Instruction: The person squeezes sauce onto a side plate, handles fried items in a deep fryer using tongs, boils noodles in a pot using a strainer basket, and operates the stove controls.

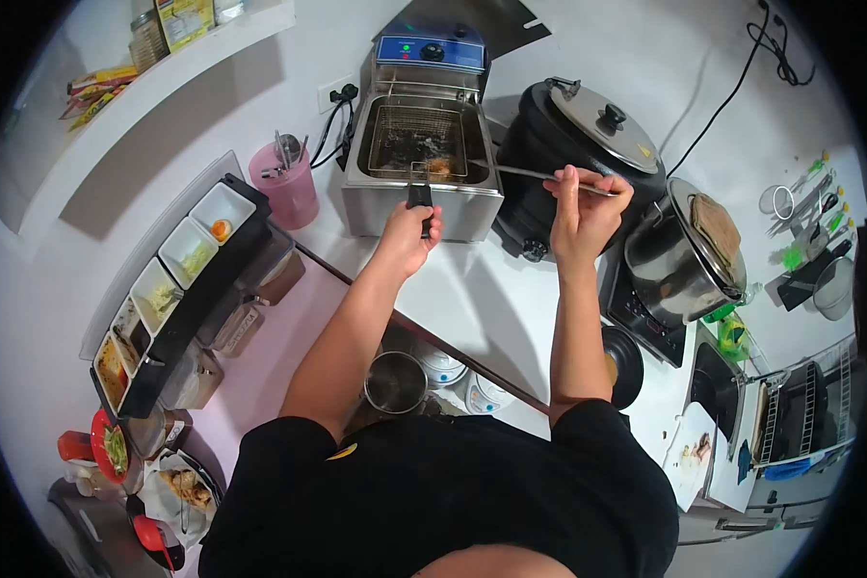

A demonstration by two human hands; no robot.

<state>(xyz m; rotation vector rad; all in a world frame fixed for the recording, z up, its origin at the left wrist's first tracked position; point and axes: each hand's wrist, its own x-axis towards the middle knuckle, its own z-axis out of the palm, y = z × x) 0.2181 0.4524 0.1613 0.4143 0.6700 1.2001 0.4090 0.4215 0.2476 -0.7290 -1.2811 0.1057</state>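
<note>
A steel deep fryer (424, 207) with a blue control panel stands against the wall, its wire basket (390, 125) down in dark bubbling oil. My left hand (414, 236) is closed round the basket's black handle (420, 204) at the fryer's front. Pinched in my right hand (588, 212), a long thin metal utensil (525, 172) reaches left over the fryer's right rim. Its far end is near a small golden-brown piece of food (440, 167) in the basket; whether they touch is unclear.
Right of the fryer are a black soup warmer (525, 144) and a steel pot (669, 275) on a cooktop. To the left stand a pink utensil cup (299, 197) and a rack of ingredient trays (191, 252). A black pan (626, 368) lies beside my right forearm.
</note>
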